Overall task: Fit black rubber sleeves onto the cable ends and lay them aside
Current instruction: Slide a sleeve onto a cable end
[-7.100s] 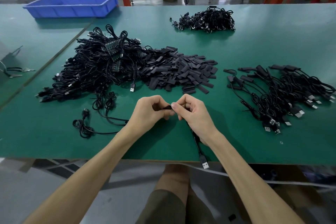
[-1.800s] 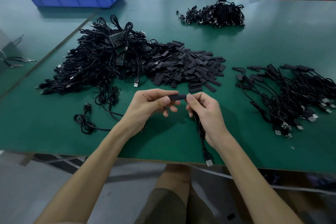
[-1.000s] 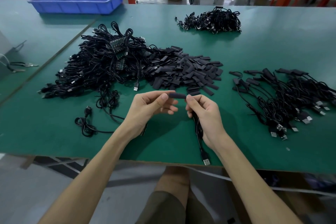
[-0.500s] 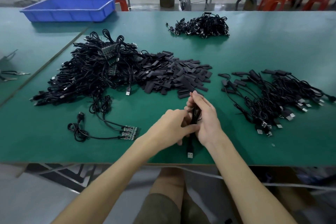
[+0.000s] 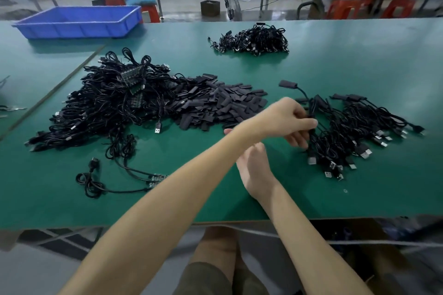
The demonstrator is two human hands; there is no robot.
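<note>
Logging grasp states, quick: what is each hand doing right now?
Left hand: pinching a sleeved cable at the right-hand cable pile.
Right hand: open, nothing seen in it; fingers partly hidden under the left forearm.

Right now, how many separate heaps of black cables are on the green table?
3: the large tangled heap at left, a small heap far centre, and the sleeved heap at right. A few stray cables lie front-left, apart.

I count three cable heaps on my bench (image 5: 335,67): left heap (image 5: 103,105), upper-centre heap (image 5: 251,39), right heap (image 5: 354,127). One sleeve pile (image 5: 215,105), one blue tray (image 5: 79,23), one cable (image 5: 302,92) in my left grip (image 5: 282,120).
</note>
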